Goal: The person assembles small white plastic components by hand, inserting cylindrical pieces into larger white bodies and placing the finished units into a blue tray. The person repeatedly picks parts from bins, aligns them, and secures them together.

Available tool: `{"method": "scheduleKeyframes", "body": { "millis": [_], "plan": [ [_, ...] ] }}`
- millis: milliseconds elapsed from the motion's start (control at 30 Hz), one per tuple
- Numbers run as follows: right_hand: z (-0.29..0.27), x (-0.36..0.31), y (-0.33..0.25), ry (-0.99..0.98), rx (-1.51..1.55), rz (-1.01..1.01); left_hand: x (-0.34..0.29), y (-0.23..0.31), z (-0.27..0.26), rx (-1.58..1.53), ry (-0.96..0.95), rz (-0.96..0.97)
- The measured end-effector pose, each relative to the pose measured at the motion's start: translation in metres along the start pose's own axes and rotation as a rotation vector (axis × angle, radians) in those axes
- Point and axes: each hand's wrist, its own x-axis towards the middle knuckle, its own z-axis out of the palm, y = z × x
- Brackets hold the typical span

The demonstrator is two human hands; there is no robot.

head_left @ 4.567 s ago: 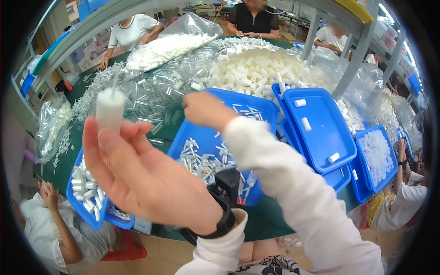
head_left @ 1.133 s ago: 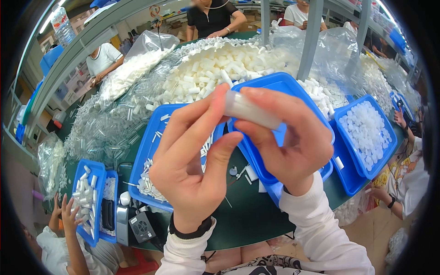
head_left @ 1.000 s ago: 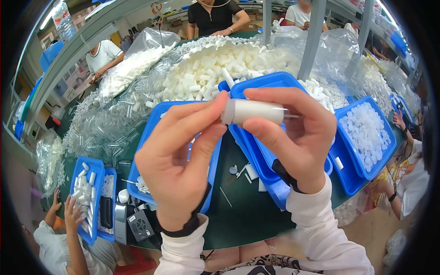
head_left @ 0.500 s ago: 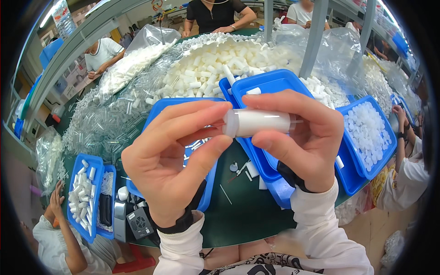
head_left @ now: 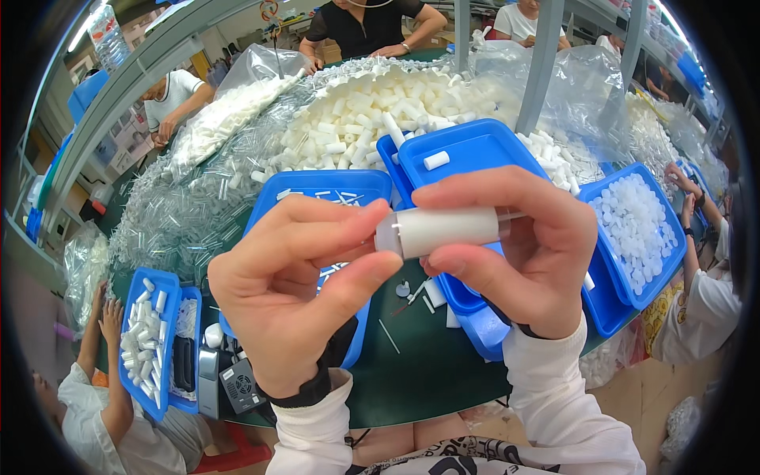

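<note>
Between my two hands, above the table, lies a clear plastic tube (head_left: pixel 451 227) with a white cylinder inside it, held nearly level. A frosted, translucent cap (head_left: pixel 389 238) sits at its left end. My left hand (head_left: pixel 277 293) pinches that cap between thumb and fingertips. My right hand (head_left: pixel 538 253) grips the tube's body, thumb below and index finger above. A thin clear tip (head_left: pixel 511 216) sticks out at the right end, partly hidden by the right fingers.
Blue trays (head_left: pixel 467 142) surround my hands; one holds translucent discs (head_left: pixel 637 229), another white cylinders (head_left: pixel 142 344). Behind them rises a heap of white cylinders (head_left: pixel 372 111) beside clear tubes (head_left: pixel 186 229). A grey metal post (head_left: pixel 542 67) stands beyond the trays. Co-workers sit around the table.
Both hands have lowered slightly with the tube. Its cap end has dropped more, so the tube tilts a little down to the left. Both grips hold.
</note>
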Motion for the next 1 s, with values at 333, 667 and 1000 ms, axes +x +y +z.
{"method": "scheduleKeyframes", "body": {
  "millis": [333, 667, 1000],
  "plan": [
    [-0.002, -0.001, -0.002, -0.041, 0.001, 0.017, -0.003, 0.005, 0.004, 0.079, 0.044, -0.05],
    [-0.002, -0.003, -0.003, 0.0, 0.092, -0.002, -0.002, 0.01, 0.0, -0.041, -0.016, -0.042],
    [-0.005, -0.001, 0.003, -0.034, 0.022, -0.132, -0.006, 0.013, 0.002, 0.109, -0.016, 0.068]
  ]
}}
